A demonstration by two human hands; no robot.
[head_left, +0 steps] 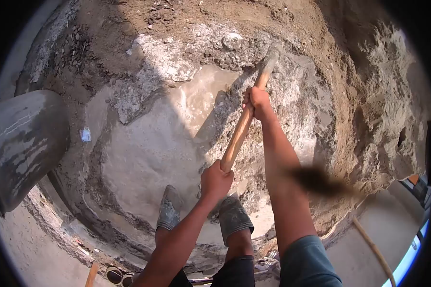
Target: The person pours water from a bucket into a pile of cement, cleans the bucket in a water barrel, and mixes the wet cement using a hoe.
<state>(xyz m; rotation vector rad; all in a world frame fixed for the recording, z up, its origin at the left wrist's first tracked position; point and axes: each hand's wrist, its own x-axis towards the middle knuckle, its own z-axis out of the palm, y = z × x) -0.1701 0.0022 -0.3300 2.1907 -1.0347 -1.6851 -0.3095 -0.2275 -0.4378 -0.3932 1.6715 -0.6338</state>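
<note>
Both hands were closed around the wooden handle (238, 138) of a long tool, one above the other and apart. The left hand (217, 180) gripped the handle near its lower end; the right hand (258, 99) gripped it farther up, toward the tool head (273, 53). The handle ran obliquely, away from the person and slightly to the right. The tool head was coated in grey material and was positioned at the upper edge of the lumpy grey mix (292, 88); its exact shape could not be determined.

To the left of the handle lay a smooth, wet grey pool (148, 148), with a shallow patch of brownish liquid (201, 98) beyond it. A rounded lump (232, 41) was located near the tool head, on its left. Brown, loose soil (177, 14) bordered the far side, and a rough grey-brown heap (388, 105) stood on the right.

A small pale blue-white scrap (85, 134) lay left of the pool. Outboard of it was a large dark container (26, 143), streaked with grey. Two muddy boots (235, 216) were placed at the near side of the pool. A wooden pole (374, 251) lay at the lower right. A dark, blurred spot (316, 180) overlapped the right forearm.
</note>
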